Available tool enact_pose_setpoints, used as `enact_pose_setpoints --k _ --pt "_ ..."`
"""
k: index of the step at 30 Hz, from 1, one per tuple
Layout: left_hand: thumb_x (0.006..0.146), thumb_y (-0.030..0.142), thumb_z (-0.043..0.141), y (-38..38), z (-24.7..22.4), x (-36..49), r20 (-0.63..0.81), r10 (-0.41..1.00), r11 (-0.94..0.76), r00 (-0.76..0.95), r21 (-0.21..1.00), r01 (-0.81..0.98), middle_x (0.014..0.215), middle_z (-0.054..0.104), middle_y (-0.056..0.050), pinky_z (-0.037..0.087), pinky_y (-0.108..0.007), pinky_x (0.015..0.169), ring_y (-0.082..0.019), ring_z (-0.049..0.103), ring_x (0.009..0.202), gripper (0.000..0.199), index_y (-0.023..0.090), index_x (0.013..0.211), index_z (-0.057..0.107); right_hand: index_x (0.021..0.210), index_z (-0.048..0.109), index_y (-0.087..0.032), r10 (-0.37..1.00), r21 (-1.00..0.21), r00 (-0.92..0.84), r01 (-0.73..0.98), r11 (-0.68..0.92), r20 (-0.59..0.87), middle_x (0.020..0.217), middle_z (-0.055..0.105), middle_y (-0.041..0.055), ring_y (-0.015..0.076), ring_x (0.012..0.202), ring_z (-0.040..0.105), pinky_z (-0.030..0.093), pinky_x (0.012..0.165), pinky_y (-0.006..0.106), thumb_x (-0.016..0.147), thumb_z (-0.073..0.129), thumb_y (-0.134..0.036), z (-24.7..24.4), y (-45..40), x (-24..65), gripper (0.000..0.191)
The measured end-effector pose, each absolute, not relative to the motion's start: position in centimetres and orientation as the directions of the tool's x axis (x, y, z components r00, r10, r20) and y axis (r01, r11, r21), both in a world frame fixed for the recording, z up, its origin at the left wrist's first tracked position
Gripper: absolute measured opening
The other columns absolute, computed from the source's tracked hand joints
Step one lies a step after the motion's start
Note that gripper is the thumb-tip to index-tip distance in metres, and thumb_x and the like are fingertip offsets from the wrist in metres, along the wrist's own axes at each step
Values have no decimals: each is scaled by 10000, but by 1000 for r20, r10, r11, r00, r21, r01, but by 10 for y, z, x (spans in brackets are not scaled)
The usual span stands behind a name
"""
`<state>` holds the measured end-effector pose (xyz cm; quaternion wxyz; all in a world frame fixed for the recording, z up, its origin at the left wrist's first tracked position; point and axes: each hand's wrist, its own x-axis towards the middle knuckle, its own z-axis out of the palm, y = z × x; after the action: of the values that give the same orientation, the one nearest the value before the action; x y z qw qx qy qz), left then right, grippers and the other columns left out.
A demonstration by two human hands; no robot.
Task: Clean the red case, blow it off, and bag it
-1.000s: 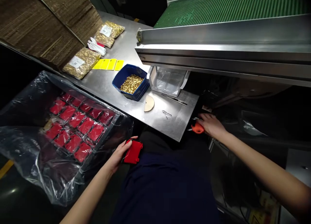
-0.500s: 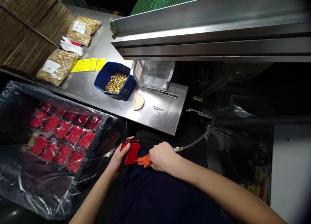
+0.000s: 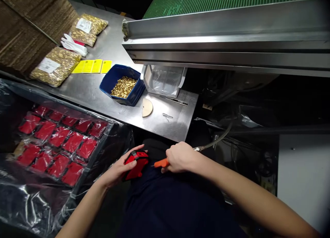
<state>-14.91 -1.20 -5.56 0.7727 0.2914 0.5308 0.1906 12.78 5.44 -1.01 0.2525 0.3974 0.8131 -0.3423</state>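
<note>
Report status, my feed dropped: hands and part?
Left hand gripping red part over lap. Right hand closed on orange air tool, tip beside the part. Nothing between them.

A worker's two bare forearms, seen from a head-worn camera, come into view from the bottom edge of the frame. No sleeves, gloves, watch or rings show on either arm; both are uncovered as far up as the frame allows. The left grip [image 3: 117,169] and the right grip [image 3: 180,157] are ungloved, with short, plain fingernails. Below and between the two grips, the lap is covered in dark navy fabric, smooth and unmarked, with a black garment showing just above it.
</note>
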Motion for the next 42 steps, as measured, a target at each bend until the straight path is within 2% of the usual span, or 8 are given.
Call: enact_pose_setpoints --k 5,11,15,21,25,30,37,42 --pt "680 300 896 -2 -38 -133 -553 755 298 352 768 567 1345 678 -104 415 -535 1130 -409 612 1222 976 366 1544 446 822 786 -185 455 -343 -536 829 441 -711 753 758 121 298 700 742 494 591 335 803 627 -774 13 85 155 610" --pt "688 202 805 5 -29 -115 -461 679 -61 571 740 670 1416 636 -136 364 -601 1126 -452 557 1244 1019 324 1593 354 934 801 -183 358 -382 -554 808 449 -752 812 770 127 309 749 736 491 595 336 762 633 -791 21 113 152 654" --pt "818 390 762 0 -34 -122 -555 760 295 339 759 581 1444 615 -100 438 -544 1133 -373 593 1281 872 354 1584 347 867 790 -192 436 -370 -532 836 404 -726 820 773 105 292 748 739 468 593 320 790 594 -790 28 107 158 634" --pt "902 610 605 -22 -47 -112 -842 498 828 207 391 -403 1414 648 -153 572 -619 971 -368 726 1088 780 317 1570 329 767 769 -187 495 -354 -509 856 377 -704 737 771 95 286 696 747 430 566 320 843 632 -720 43 59 172 555" --pt "849 519 736 -16 -36 -95 -765 623 777 161 629 -16 1430 643 -105 579 -538 1008 -371 668 1208 744 344 1513 448 716 744 -197 496 -408 -533 846 344 -686 681 756 77 277 637 733 372 527 317 831 658 -686 51 40 172 509" --pt "769 424 825 19 -20 -97 -503 776 182 380 755 630 1521 562 -28 383 -513 1215 -369 527 1385 798 414 1496 498 727 706 -197 585 -361 -464 886 292 -666 681 729 57 235 600 696 347 530 311 869 629 -396 57 38 184 256" --pt "851 563 683 43 -19 -82 -690 708 695 151 718 21 1339 705 -109 648 -398 832 -347 705 1131 560 263 1318 611 1139 648 -255 863 -397 -379 887 236 -334 1256 621 74 268 1223 563 337 1138 459 852 604 -104 7 30 246 327" --pt "839 599 682 61 -45 -45 -675 738 666 11 724 -180 1130 758 -125 636 -346 648 -279 736 863 626 194 1312 615 1335 575 -270 958 -62 -138 990 126 -253 1278 534 121 240 1027 590 497 849 330 950 563 -164 -73 71 292 399"
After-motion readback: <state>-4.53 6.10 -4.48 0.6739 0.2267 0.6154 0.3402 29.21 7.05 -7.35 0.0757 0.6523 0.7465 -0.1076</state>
